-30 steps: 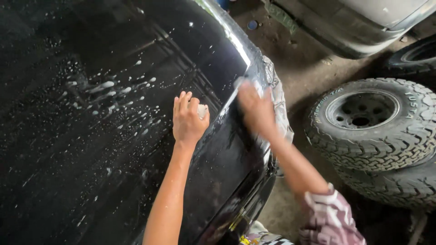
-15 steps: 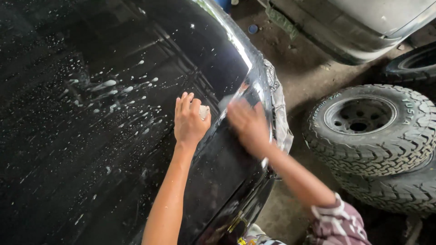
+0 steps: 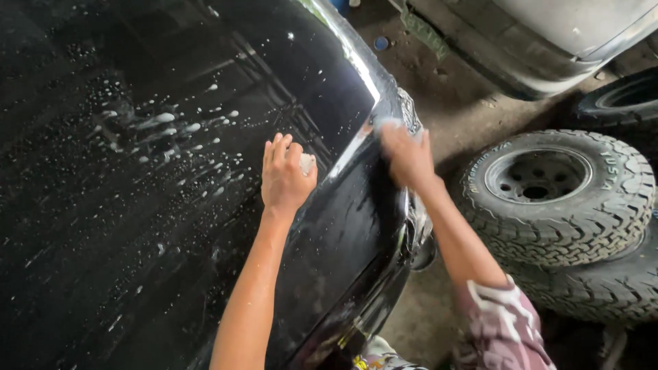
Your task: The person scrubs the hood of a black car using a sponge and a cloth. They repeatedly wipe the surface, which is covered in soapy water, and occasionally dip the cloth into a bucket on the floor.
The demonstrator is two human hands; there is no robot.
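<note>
Head camera looks down over a black car hood, glossy and wet, with white flecks of soap foam scattered across the panel to the left of my hands. My left hand lies palm down on the hood, fingers together and pointing away from me, and a small pale lump, foam or a bit of sponge, shows at the thumb side; I cannot tell whether I am gripping it or it just sits against my hand. My right hand is pressed on the curved front edge of the hood, just beside the headlight, and it is blurred, so I cannot tell for sure what is under it; a pale cloth-like patch peeks out at the fingertips, touching the paint. My two hands are near each other, with the bright crease of the hood running between them. My right sleeve is pinkish with a white pattern. On the dirt ground to the right lie stacked off-road tyres, well apart from the hood, and the lower body of another vehicle fills the top right corner.
</note>
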